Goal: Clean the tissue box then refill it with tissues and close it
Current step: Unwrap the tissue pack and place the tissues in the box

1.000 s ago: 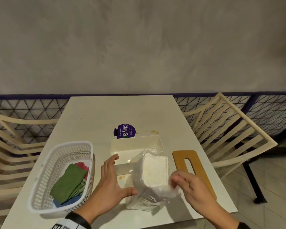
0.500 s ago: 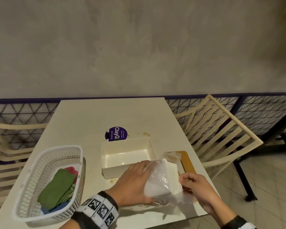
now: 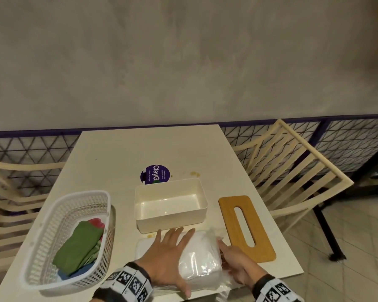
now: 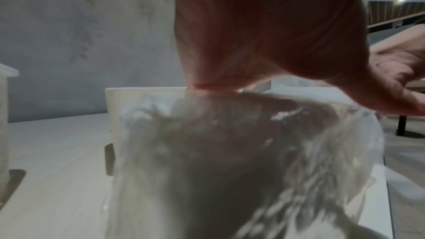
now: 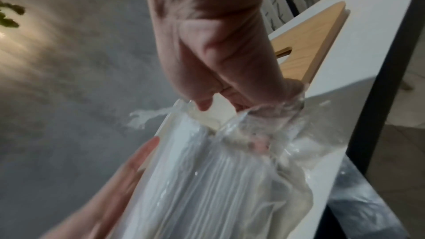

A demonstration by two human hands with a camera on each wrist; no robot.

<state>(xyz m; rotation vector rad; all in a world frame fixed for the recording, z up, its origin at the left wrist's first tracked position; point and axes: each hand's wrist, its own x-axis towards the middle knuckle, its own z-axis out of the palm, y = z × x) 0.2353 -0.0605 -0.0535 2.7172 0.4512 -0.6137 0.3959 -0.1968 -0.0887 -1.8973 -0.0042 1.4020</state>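
The open cream rectangular plastic tissue box [image 3: 170,203] stands upright near the middle of the pale desk [image 3: 122,153] and serves as the landmark. Its interior shows bare walls and floor.

Just in front of the tissue box, at the near edge of the desk, lies the white tissue stack in a clear plastic wrapper [image 3: 200,257].

The left hand [image 3: 168,256] lies flat on the left side of the stack, fingers straight and spread, fingertips pointing toward the tissue box and ending just short of its near wall; its grip is fully extended and closes on nothing.

The right hand [image 3: 236,260] is at the right side of the stack. In the right wrist view its fingers [image 5: 232,72] curl into the crumpled wrapper and the grip pinches the plastic.

To the right of the tissue box, apart from it, the tan wooden lid with a long oval slot [image 3: 246,227] lies flat on the desk.

To the left of the tissue box stands a white perforated plastic basket [image 3: 59,216] holding folded green, red and blue cloths [image 3: 79,245].

Behind the tissue box, touching its far rim in the head view, is a round purple sticker [image 3: 154,173].
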